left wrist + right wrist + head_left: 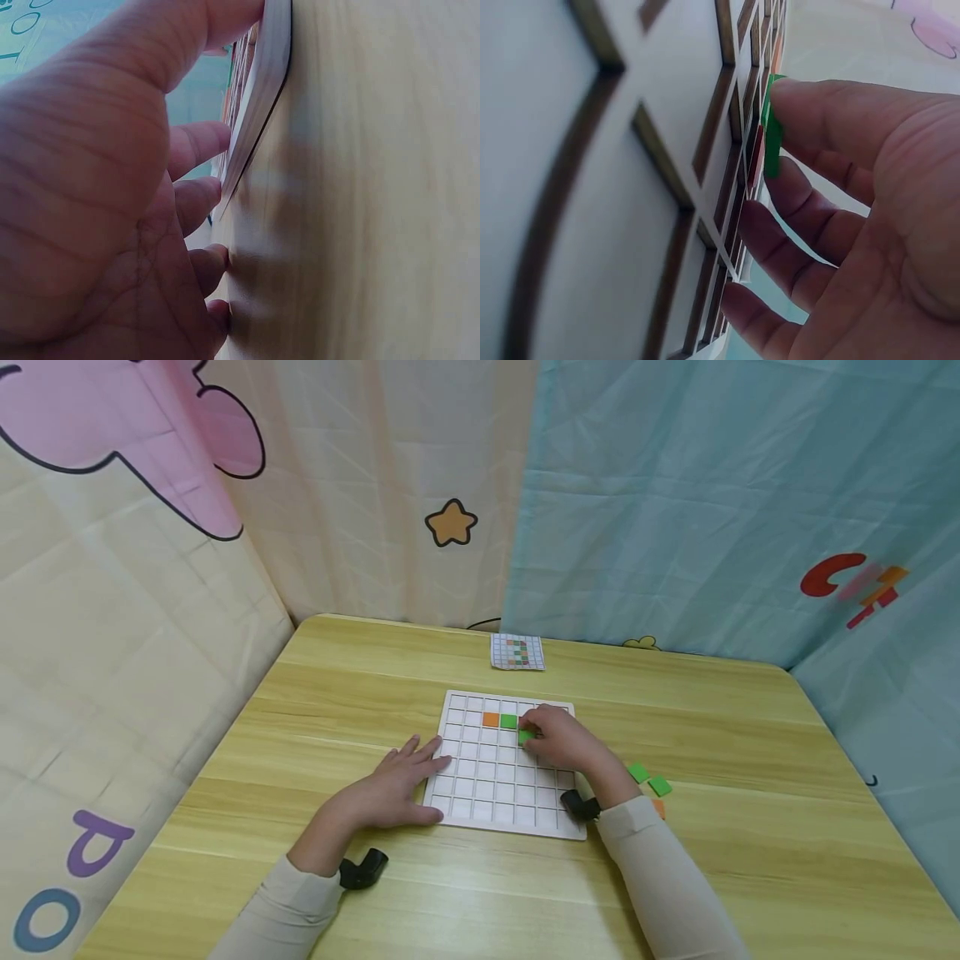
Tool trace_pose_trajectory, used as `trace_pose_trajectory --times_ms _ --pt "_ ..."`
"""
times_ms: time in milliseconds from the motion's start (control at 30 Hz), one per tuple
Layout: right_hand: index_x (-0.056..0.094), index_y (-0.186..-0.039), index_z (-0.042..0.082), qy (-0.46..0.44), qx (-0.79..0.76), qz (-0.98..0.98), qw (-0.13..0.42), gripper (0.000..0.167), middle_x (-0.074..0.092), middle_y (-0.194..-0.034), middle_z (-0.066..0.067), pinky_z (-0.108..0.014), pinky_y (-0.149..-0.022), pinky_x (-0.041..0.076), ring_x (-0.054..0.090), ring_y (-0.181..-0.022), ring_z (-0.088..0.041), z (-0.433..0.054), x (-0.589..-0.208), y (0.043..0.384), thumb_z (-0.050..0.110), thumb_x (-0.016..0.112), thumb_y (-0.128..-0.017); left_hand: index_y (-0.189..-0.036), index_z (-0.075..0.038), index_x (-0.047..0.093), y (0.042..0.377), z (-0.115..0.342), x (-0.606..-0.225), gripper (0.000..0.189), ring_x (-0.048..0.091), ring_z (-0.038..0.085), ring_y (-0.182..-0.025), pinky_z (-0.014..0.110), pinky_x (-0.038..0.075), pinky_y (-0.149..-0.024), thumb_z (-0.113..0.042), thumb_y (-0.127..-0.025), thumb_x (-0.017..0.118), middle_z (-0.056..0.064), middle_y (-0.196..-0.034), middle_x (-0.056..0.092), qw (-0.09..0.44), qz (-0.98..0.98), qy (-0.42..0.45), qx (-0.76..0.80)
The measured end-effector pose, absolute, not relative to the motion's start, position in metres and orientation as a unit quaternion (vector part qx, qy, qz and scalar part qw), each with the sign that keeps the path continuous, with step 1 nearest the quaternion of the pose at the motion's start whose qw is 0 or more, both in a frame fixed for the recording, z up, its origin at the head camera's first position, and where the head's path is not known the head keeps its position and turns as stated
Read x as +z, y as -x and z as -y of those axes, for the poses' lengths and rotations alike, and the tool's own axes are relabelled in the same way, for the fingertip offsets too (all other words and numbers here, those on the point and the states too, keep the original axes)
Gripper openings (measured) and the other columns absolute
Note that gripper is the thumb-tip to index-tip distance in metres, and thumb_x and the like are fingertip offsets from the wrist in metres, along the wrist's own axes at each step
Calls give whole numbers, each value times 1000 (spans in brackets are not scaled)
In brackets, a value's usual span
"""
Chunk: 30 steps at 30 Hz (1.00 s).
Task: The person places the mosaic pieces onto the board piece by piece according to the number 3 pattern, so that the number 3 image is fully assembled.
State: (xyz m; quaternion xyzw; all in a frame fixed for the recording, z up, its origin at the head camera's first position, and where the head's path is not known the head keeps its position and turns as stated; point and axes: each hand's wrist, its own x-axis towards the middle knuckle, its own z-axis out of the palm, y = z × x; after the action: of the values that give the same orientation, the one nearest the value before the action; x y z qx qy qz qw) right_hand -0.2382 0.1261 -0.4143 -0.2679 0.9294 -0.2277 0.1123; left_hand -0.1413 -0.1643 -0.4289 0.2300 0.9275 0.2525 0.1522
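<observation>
A white grid board (472,789) lies on the wooden table. In its upper rows sit an orange tile (491,719) and a green tile (508,722) side by side. My right hand (558,739) pinches another green tile (773,142) between thumb and fingers, close over the board just right of those two. A red tile (756,156) shows behind it in the right wrist view, while the hand covers that spot in the head view. With fingers spread, my left hand (397,785) rests at the board's left edge, its thumb at the near left corner.
A small card with a coloured grid pattern (517,652) lies behind the board. Right of it are loose green tiles (659,786) and an orange tile (659,809), partly hidden by the right sleeve. Printed curtains (637,510) stand along the table's back and sides.
</observation>
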Motion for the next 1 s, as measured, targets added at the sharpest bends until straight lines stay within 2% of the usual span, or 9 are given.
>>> trace_pose_trajectory --times_ms 667,1000 --pt "68 -107 9 257 -196 -940 109 18 60 -99 -3 -44 -89 42 50 -91 -23 -124 -417 238 9 69 -89 -152 -11 42 142 165 -431 80 3 38 -150 58 8 -117 -40 -84 76 9 -164 18 157 -927 -227 254" --pt "68 -108 8 255 -212 -937 107 19 62 -106 -5 -45 -94 43 53 -98 -24 -125 -416 238 9 69 -89 -152 -11 42 142 164 -431 81 3 37 -151 58 7 -118 -39 -84 76 9 -164 18 158 -927 -224 255"
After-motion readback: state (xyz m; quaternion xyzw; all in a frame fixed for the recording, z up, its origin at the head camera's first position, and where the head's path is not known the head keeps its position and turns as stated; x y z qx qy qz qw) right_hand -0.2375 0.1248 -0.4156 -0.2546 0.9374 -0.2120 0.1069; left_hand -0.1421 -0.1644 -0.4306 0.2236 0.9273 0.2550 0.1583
